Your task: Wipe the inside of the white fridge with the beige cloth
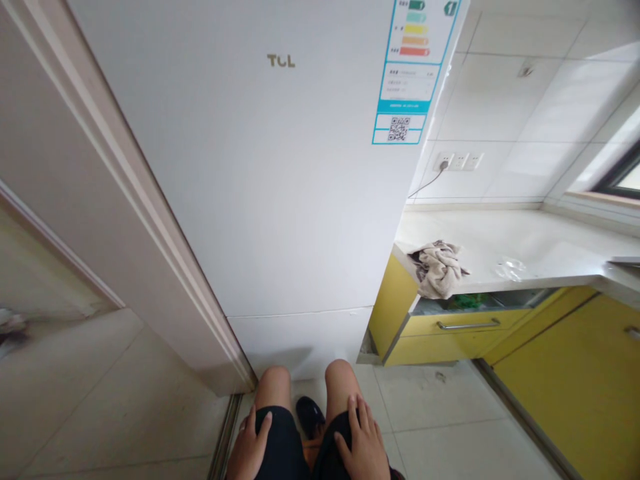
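Observation:
My left hand (249, 445) rests open on my left thigh, its thumb apart from the other fingers and nothing in it. On the other thigh lies my right hand (363, 441), fingers spread over the hem of the dark shorts (283, 443) and the bare skin above the knee. Right in front of my knees stands a tall white refrigerator (295, 200) with both its doors closed. It carries a TCL logo and an energy label (413, 73) at the upper right. A dark shoe (310, 417) shows between my legs.
A crumpled cloth (440, 267) lies on the white countertop (510, 233) to the right. Below it, a yellow drawer (465, 323) is pulled partly out, with something green inside. A plug sits in the wall socket (444, 162). The door frame (135, 220) runs along the left.

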The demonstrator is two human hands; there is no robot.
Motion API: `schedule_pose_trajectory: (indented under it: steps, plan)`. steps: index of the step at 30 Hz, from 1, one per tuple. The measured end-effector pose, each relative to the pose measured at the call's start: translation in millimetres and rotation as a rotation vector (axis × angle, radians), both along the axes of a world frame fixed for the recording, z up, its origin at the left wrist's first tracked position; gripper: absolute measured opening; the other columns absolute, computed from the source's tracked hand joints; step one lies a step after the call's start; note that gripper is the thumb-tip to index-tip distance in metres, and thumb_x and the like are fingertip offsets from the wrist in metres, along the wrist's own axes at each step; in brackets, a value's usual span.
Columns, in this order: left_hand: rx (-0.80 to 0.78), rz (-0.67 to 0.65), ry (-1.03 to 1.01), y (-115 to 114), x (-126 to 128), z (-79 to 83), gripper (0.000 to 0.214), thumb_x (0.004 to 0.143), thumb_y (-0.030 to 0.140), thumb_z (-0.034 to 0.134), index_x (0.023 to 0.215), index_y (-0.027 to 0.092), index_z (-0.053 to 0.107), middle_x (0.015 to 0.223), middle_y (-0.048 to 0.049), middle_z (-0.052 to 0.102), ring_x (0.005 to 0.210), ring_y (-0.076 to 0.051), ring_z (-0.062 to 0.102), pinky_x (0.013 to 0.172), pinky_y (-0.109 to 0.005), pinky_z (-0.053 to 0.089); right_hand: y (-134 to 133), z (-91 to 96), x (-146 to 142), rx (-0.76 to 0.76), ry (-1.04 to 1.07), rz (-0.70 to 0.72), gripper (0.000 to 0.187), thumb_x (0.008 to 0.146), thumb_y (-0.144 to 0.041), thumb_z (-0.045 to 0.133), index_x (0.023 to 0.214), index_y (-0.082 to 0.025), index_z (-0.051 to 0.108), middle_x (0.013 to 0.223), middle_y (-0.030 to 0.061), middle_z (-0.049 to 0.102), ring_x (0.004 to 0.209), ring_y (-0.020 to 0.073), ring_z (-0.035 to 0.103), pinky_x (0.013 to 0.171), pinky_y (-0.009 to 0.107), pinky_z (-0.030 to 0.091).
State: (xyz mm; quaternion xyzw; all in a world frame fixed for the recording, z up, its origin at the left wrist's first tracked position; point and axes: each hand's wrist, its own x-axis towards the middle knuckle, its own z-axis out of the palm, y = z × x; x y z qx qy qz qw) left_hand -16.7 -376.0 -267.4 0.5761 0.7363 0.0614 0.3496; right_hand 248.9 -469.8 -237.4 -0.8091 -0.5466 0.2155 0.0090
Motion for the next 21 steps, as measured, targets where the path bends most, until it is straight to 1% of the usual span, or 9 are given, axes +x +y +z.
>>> schedule_pose_trajectory:
  steps: [5,10,13,15,17,18,19,20,21]
  plan:
    - [0.02,0.0,-0.019,4,-4,-10.3,0.074,0.098,0.048,0.028,0.156,0.001,0.033,0.151,-0.0232,0.052,0.135,-0.032,0.057,0.114,-0.043,0.042,1,8.5,1,0.01,0.078,-0.031,0.08,0.088,-0.041,0.046,0.16,-0.015,0.025,0.168,0.0092,0.018,0.157,0.0315,0.02,0.126,0.05,0.027]
    - [0.006,-0.008,-0.064,8,-5,-11.3,0.08,0.096,0.052,0.028,0.155,-0.002,0.031,0.152,-0.0255,0.05,0.137,-0.033,0.054,0.118,-0.042,0.038,0,4.8,5,0.069,0.205,-0.072,0.086,0.083,-0.036,0.054,0.161,-0.015,0.025,0.169,0.0102,0.018,0.157,0.0324,0.018,0.127,0.051,0.024]
    - [-0.03,-0.018,-0.085,9,-5,-7.8,0.083,0.095,0.052,0.024,0.156,-0.004,0.028,0.155,-0.0268,0.046,0.142,-0.035,0.049,0.121,-0.044,0.033,1,0.0,25,0.079,0.397,-0.049,0.09,0.078,-0.034,0.061,0.159,-0.013,0.029,0.169,0.0128,0.019,0.158,0.0307,0.017,0.129,0.047,0.02]
    - [-0.036,-0.023,-0.101,9,-5,-6.1,0.084,0.094,0.053,0.023,0.156,-0.005,0.026,0.155,-0.0279,0.045,0.143,-0.036,0.046,0.122,-0.045,0.031,6,2.8,50,0.119,0.581,-0.035,0.086,0.078,-0.038,0.062,0.157,-0.015,0.036,0.166,0.0133,0.03,0.155,0.0295,0.027,0.127,0.047,0.025]
    - [-0.04,-0.017,-0.11,9,-5,-6.0,0.086,0.093,0.054,0.023,0.156,-0.004,0.026,0.155,-0.028,0.044,0.144,-0.037,0.045,0.122,-0.047,0.03,16,16.7,86,0.253,0.686,-0.057,0.079,0.082,-0.045,0.059,0.155,-0.021,0.04,0.161,0.0122,0.041,0.15,0.0294,0.038,0.121,0.05,0.038]
    - [-0.044,-0.013,-0.113,9,-6,-6.8,0.087,0.093,0.055,0.023,0.156,-0.004,0.027,0.156,-0.0277,0.044,0.145,-0.037,0.045,0.123,-0.047,0.029,24,29.1,106,0.356,0.669,-0.085,0.079,0.083,-0.048,0.058,0.155,-0.021,0.038,0.162,0.0127,0.04,0.15,0.0302,0.038,0.117,0.052,0.043]
    - [-0.046,-0.013,-0.118,10,-7,-8.1,0.087,0.092,0.055,0.023,0.155,-0.004,0.027,0.156,-0.0273,0.043,0.145,-0.037,0.043,0.123,-0.048,0.029,33,45.6,127,0.492,0.62,-0.064,0.079,0.083,-0.05,0.058,0.154,-0.02,0.039,0.162,0.0143,0.039,0.151,0.0308,0.037,0.117,0.052,0.043]
    - [-0.047,-0.013,-0.123,11,-7,-9.8,0.087,0.091,0.055,0.023,0.155,-0.005,0.028,0.157,-0.0269,0.043,0.146,-0.037,0.042,0.123,-0.048,0.028,43,65.8,149,0.631,0.562,-0.058,0.076,0.086,-0.052,0.056,0.152,-0.02,0.04,0.161,0.015,0.041,0.149,0.0306,0.039,0.115,0.051,0.045]
    - [-0.04,-0.015,-0.129,12,-8,-11.9,0.087,0.091,0.054,0.024,0.155,-0.005,0.028,0.157,-0.0265,0.042,0.147,-0.036,0.041,0.124,-0.047,0.028,55,89.2,170,0.771,0.487,-0.073,0.07,0.089,-0.053,0.052,0.15,-0.02,0.042,0.157,0.0159,0.045,0.144,0.03,0.045,0.112,0.05,0.049]
